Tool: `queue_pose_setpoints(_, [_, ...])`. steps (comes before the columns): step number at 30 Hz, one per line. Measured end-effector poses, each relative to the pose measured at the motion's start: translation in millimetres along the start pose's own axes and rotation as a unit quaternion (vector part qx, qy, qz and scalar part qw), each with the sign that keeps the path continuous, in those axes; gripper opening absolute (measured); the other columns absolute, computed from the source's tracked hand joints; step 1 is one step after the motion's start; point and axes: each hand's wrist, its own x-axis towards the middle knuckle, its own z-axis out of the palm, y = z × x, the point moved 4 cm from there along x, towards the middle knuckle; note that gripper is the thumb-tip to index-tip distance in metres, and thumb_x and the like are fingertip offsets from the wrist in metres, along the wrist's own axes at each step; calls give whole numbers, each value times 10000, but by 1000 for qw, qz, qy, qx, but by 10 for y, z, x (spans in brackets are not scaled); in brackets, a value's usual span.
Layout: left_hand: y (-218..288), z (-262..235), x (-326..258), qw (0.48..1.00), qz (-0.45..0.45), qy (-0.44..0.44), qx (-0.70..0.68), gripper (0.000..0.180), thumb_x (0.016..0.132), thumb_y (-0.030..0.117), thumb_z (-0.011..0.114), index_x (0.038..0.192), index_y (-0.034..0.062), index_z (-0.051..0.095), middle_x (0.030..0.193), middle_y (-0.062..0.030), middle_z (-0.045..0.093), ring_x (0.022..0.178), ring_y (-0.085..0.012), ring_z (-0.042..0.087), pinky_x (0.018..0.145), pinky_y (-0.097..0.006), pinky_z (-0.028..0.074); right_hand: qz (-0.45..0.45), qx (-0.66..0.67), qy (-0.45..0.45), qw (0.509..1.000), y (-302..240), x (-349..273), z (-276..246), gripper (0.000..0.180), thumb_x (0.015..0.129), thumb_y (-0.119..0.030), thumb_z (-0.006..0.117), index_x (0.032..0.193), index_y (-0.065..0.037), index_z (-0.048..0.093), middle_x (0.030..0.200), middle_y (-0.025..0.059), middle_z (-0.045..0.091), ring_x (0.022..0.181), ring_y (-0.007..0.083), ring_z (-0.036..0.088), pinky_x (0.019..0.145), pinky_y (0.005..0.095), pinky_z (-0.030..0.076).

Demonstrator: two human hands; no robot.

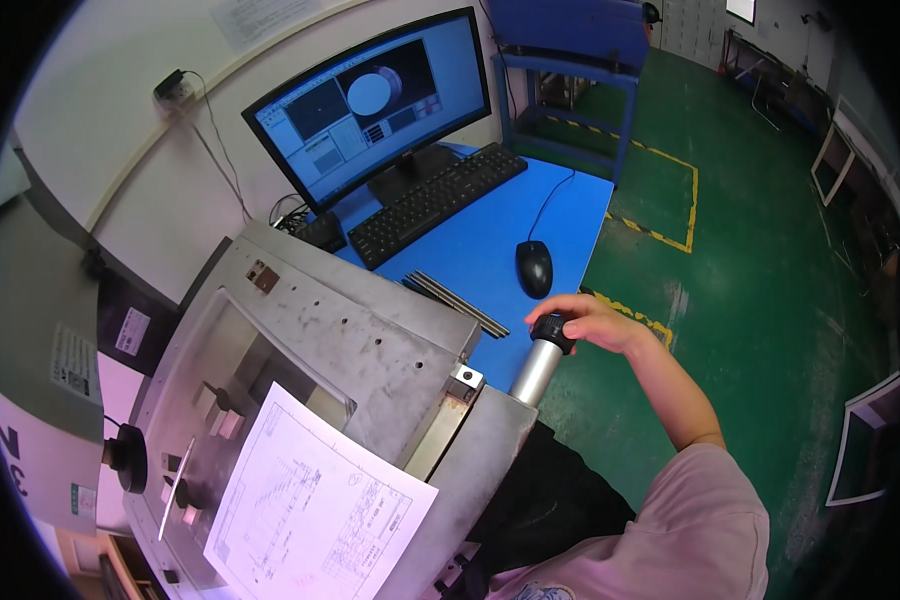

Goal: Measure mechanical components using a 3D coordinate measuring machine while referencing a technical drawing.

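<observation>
a: from my end, where's the black knob [550, 330]?

b: on the outer end of the silver cylinder [537, 373], which juts from the corner of the grey metal stage [300, 312]. my right hand [602, 325] has it, fingers bent round the knob, thumb against its near side, opened only as wide as the knob. the left hand is out of view, so i can't tell what its fingers are doing.

a: what could go wrong?

b: my hold looks light to me, mostly fingertips, so they could slip round the knob if it is stiff. a turn too far could overshoot, i'd judge, if the knob drives something. the printed sheet [315, 500] lies loose over the stage and part of the glass plate [295, 368], so a knock might slide it.

a: anything in the way?

b: the mouse [534, 272] sits just beyond my fingers on the blue desk [485, 250]; a careless reach could bump it. thin metal rods [460, 305] lie beside the stage and might roll if nudged. the keyboard [440, 203] and monitor [390, 95] stand farther back. the sheet hides whatever is under it.
</observation>
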Motion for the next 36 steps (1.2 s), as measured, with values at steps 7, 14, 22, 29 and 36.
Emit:
queue_pose_setpoints(7, [264, 53, -41, 999, -20, 0, 33, 567, 776, 117, 605, 1254, 56, 306, 1199, -151, 404, 1070, -266, 407, 901, -409, 344, -1, 16, 4, 1000, 18, 14, 1, 436, 708, -251, 572, 1099, -65, 527, 968, 19, 542, 762, 65, 495, 568, 190, 418])
queue_pose_setpoints(14, [294, 64, -54, 1000, -10, -2, 12, 562, 778, 107, 597, 1257, 64, 306, 1200, -158, 399, 1064, -269, 409, 897, -402, 349, 3, 3, 10, 1000, 17, 6, -5, 412, 716, -242, 559, 1089, -68, 536, 951, 15, 550, 749, 62, 495, 566, 188, 416])
queue_pose_setpoints(22, [435, 94, -87, 999, -31, 0, 24, 571, 771, 109, 601, 1257, 70, 306, 1181, -161, 411, 1050, -276, 416, 903, -418, 342, 8, -8, 16, 1000, 9, 5, 6, 392, 723, -234, 550, 1080, -71, 542, 939, 9, 553, 737, 57, 492, 564, 186, 413])
queue_pose_setpoints(29, [416, 84, -78, 999, -29, 2, 36, 584, 760, 128, 619, 1254, 76, 311, 1183, -158, 411, 1045, -275, 419, 901, -418, 343, 5, -12, 17, 1000, 5, 4, 10, 391, 727, -237, 545, 1079, -69, 541, 934, 6, 552, 730, 55, 490, 562, 184, 412])
queue_pose_setpoints(36, [186, 38, -23, 1000, -10, -1, -7, 582, 753, 109, 623, 1248, 71, 320, 1178, -153, 420, 1038, -266, 423, 889, -402, 356, 3, -14, 19, 1000, 16, 6, 7, 391, 730, -240, 540, 1081, -67, 539, 921, 5, 553, 714, 52, 488, 557, 179, 406])
